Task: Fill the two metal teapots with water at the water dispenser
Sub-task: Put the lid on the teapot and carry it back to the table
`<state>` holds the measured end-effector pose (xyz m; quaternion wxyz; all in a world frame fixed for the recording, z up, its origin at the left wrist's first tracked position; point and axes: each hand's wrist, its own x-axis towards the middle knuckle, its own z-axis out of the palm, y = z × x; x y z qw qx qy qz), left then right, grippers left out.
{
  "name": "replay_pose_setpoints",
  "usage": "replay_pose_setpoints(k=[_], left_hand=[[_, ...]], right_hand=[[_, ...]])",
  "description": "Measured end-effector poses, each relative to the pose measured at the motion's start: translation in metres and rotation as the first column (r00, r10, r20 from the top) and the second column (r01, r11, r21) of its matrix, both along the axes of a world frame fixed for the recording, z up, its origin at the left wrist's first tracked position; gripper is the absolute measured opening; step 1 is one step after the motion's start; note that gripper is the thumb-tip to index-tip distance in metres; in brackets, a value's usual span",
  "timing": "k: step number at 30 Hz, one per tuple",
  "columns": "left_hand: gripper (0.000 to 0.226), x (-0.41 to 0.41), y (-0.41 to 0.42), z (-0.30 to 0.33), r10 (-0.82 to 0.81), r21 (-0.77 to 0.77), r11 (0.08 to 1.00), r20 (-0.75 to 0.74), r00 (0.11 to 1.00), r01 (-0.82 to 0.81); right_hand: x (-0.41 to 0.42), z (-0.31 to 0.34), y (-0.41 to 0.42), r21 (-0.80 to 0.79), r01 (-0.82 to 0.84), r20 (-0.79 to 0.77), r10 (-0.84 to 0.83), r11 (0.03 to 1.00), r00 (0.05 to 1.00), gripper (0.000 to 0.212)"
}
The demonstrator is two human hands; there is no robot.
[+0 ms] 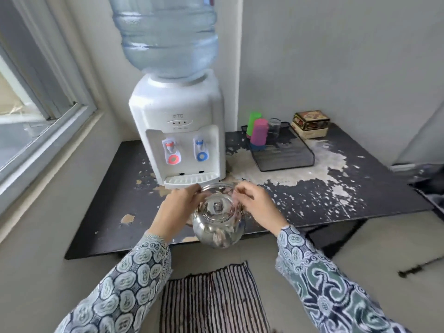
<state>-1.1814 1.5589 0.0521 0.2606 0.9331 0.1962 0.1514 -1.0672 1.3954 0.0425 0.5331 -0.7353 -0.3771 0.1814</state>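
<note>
A shiny round metal teapot (219,228) with its lid on hangs over the front edge of the black table (115,203), just in front of the white water dispenser (177,111). My left hand (176,209) grips its left side near the top. My right hand (255,204) has its fingers curled on the pot's upper right side. A curved shiny metal part (217,187) shows between my hands, behind the lid; I cannot tell whether it is the handle or another pot. The dispenser has a red tap (169,146), a blue tap (200,144) and a drip tray (189,180).
A large water bottle (165,34) tops the dispenser. To its right stands a black mesh tray (286,159) with a green cup, a pink cup (259,132) and a glass, then a box (310,123). A window is at the left; a striped mat (211,301) lies on the floor.
</note>
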Motion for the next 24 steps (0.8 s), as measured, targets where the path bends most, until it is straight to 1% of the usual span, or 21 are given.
replay_pose_setpoints(k=[3, 5, 7, 9, 11, 12, 14, 17, 21, 22, 24], left_hand=[[0.03, 0.0, -0.032, 0.011, -0.082, -0.089, 0.992, 0.089, 0.993, 0.09], [0.041, 0.003, -0.054, 0.018, -0.115, -0.139, 0.981, 0.138, 0.984, 0.134], [0.05, 0.008, -0.078, 0.024, -0.143, -0.182, 0.968, 0.159, 0.977, 0.172], [0.05, 0.016, -0.102, 0.027, -0.171, -0.232, 0.95, 0.174, 0.97, 0.209], [0.055, 0.026, -0.128, 0.03, -0.189, -0.291, 0.927, 0.18, 0.965, 0.236], [0.053, 0.029, -0.136, 0.031, -0.198, -0.309, 0.919, 0.178, 0.964, 0.245], [0.04, 0.036, -0.169, 0.036, -0.233, -0.299, 0.912, 0.181, 0.955, 0.28], [0.033, 0.048, -0.226, 0.04, -0.292, -0.311, 0.885, 0.213, 0.932, 0.348], [0.021, 0.065, -0.313, 0.036, -0.369, -0.338, 0.838, 0.229, 0.901, 0.429], [0.02, 0.07, -0.341, 0.035, -0.397, -0.334, 0.823, 0.24, 0.886, 0.459], [0.025, 0.081, -0.389, 0.031, -0.454, -0.321, 0.797, 0.241, 0.858, 0.512]], right_hand=[[-0.009, 0.016, -0.039, 0.026, 0.052, -0.027, -0.051, 0.998, 0.998, 0.005], [-0.012, 0.022, -0.064, 0.049, 0.095, -0.069, -0.092, 0.994, 0.993, 0.007], [-0.015, 0.025, -0.09, 0.072, 0.142, -0.104, -0.135, 0.987, 0.985, 0.008], [-0.015, 0.027, -0.12, 0.1, 0.196, -0.125, -0.183, 0.975, 0.975, 0.008], [-0.016, 0.027, -0.152, 0.13, 0.24, -0.142, -0.221, 0.962, 0.965, 0.008], [-0.017, 0.027, -0.161, 0.142, 0.249, -0.147, -0.228, 0.958, 0.962, 0.009], [-0.018, 0.027, -0.194, 0.151, 0.293, -0.15, -0.271, 0.944, 0.951, 0.011], [-0.019, 0.029, -0.25, 0.15, 0.351, -0.154, -0.328, 0.924, 0.932, 0.017], [-0.019, 0.027, -0.342, 0.149, 0.415, -0.154, -0.394, 0.897, 0.906, 0.014], [-0.019, 0.027, -0.372, 0.14, 0.437, -0.157, -0.416, 0.888, 0.896, 0.013], [-0.018, 0.026, -0.421, 0.119, 0.47, -0.156, -0.451, 0.875, 0.879, 0.013]])
